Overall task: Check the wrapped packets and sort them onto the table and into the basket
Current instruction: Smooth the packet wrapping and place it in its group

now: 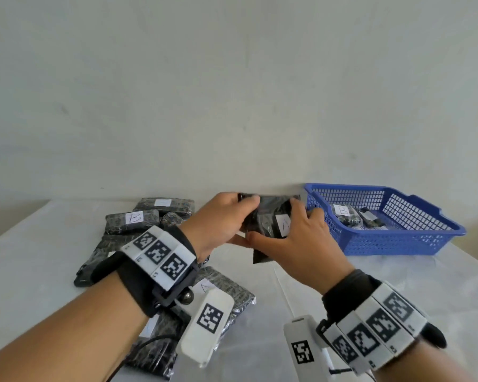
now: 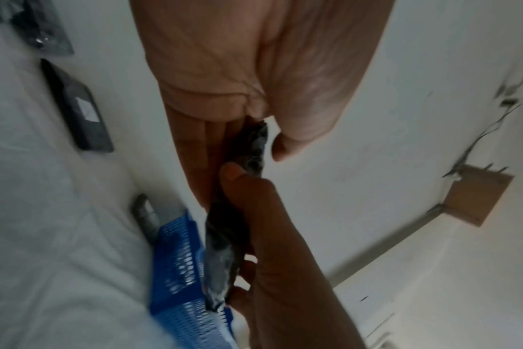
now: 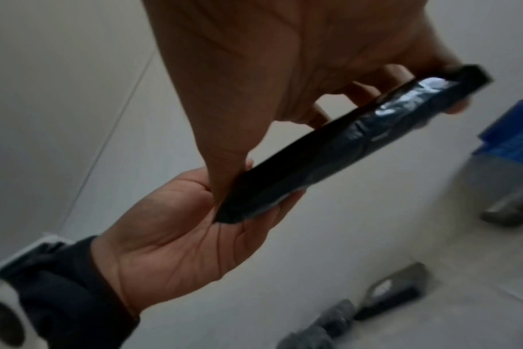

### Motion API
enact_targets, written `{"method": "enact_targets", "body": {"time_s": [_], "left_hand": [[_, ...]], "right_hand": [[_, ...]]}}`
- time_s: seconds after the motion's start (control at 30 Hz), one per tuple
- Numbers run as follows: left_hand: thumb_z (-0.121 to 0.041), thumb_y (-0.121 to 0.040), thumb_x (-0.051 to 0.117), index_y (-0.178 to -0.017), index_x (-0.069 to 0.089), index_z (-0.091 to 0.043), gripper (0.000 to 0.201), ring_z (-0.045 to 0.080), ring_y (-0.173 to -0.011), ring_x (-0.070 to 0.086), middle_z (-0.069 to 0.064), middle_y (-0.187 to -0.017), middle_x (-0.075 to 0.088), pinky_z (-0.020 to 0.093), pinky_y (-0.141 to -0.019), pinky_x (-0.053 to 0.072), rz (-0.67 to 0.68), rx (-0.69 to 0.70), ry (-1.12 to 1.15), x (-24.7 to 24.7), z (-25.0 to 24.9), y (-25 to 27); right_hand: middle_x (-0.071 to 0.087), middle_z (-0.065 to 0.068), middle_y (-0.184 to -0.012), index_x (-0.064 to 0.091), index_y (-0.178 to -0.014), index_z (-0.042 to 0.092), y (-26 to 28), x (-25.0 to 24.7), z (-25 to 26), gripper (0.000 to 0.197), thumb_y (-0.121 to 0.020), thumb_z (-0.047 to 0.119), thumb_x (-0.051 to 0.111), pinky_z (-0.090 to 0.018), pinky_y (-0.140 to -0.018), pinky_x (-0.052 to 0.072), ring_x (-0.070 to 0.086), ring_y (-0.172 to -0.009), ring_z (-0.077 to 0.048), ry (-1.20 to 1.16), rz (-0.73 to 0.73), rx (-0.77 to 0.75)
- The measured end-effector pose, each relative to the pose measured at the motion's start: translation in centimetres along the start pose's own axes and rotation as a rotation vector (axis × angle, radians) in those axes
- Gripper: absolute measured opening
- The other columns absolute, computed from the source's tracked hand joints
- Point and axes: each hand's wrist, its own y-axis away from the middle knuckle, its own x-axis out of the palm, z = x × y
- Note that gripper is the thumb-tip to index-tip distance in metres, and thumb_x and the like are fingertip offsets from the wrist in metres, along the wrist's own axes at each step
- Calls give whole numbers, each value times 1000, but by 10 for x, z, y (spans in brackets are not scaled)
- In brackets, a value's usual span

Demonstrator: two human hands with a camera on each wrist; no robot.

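A flat black wrapped packet with a white label reading A is held above the table by both hands. My left hand grips its left end, thumb on top, fingers underneath. My right hand grips its right and near edge. The left wrist view shows the packet edge-on between thumb and fingers. In the right wrist view the packet lies across the left palm. The blue basket stands just right of the hands, holding a packet labelled B and another dark packet.
Several wrapped packets lie in a heap at the left, one labelled B, another labelled A near my left wrist. A white cloth covers the table. A plain wall rises right behind the table.
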Motion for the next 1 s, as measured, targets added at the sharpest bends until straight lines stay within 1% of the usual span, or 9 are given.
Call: {"method": "enact_targets", "body": {"time_s": [0.07, 0.17, 0.33, 0.43, 0.53, 0.7, 0.8, 0.87, 1.0], "left_hand": [[-28, -107, 53, -118, 64, 7, 38, 21, -79, 75, 25, -107, 73, 38, -69, 65, 20, -71, -148, 3, 17, -15], [-30, -107, 53, -118, 64, 0, 33, 23, -86, 76, 11, -106, 74, 32, -70, 61, 62, -167, -372, -3, 40, -32], [-31, -103, 59, -103, 67, -9, 24, 25, -90, 75, 8, -102, 74, 31, -66, 61, -13, -245, -586, -26, 62, -65], [-33, -99, 65, -94, 70, -2, 32, 30, -86, 74, 11, -93, 75, 38, -76, 62, -25, -284, -778, -35, 67, -96], [-41, -95, 70, -70, 52, -11, 43, 20, -62, 54, 4, -69, 54, 29, -54, 41, -56, -325, -988, -39, 67, -130], [-57, -91, 68, -114, 64, -3, 59, 33, -102, 64, 10, -98, 58, 28, -76, 42, -4, -409, -1163, -47, 76, -180], [-59, -92, 66, -132, 59, -1, 72, 33, -112, 62, 16, -122, 64, 29, -84, 43, 7, -448, -1169, -46, 84, -195], [-60, -90, 67, -137, 56, -2, 75, 32, -124, 59, 16, -137, 61, 28, -85, 40, 15, -463, -1171, -44, 88, -200], [-62, -87, 69, -141, 53, -4, 80, 30, -127, 58, 15, -141, 59, 27, -89, 42, 9, -473, -1179, -42, 93, -206]], "right_hand": [[36, -11, -121, 41, -145, 17, -11, 7, -16, 105, -65, 85, 53, -33, -91, 48, 44, -110, -32, 68, 137, 103], [41, -17, -130, 40, -144, 11, -34, 13, -41, 95, -77, 73, 68, -44, -103, 51, 53, -120, -35, 118, 235, 269], [49, -19, -142, 41, -149, 13, -89, 23, -61, 120, -57, 88, 57, -44, -107, 47, 50, -129, -37, 249, 288, 372], [45, -19, -152, 31, -158, 11, -118, 32, -65, 107, -82, 79, 60, -40, -110, 44, 50, -137, -37, 304, 276, 415], [55, -13, -145, 44, -152, 11, -144, 39, -67, 87, -90, 71, 57, -35, -100, 47, 57, -130, -32, 364, 312, 368], [62, -10, -118, 60, -135, 11, -175, 51, -71, 64, -92, 58, 67, -35, -94, 52, 62, -108, -29, 447, 397, 298], [63, -12, -134, 56, -140, 8, -182, 50, -72, 61, -97, 50, 65, -39, -104, 52, 62, -123, -29, 506, 402, 260], [62, -12, -139, 53, -142, 6, -184, 48, -73, 63, -99, 50, 64, -39, -107, 51, 60, -128, -29, 527, 398, 251], [64, -11, -134, 55, -139, 5, -190, 48, -77, 66, -97, 55, 65, -39, -106, 52, 62, -125, -28, 542, 389, 236]]}}
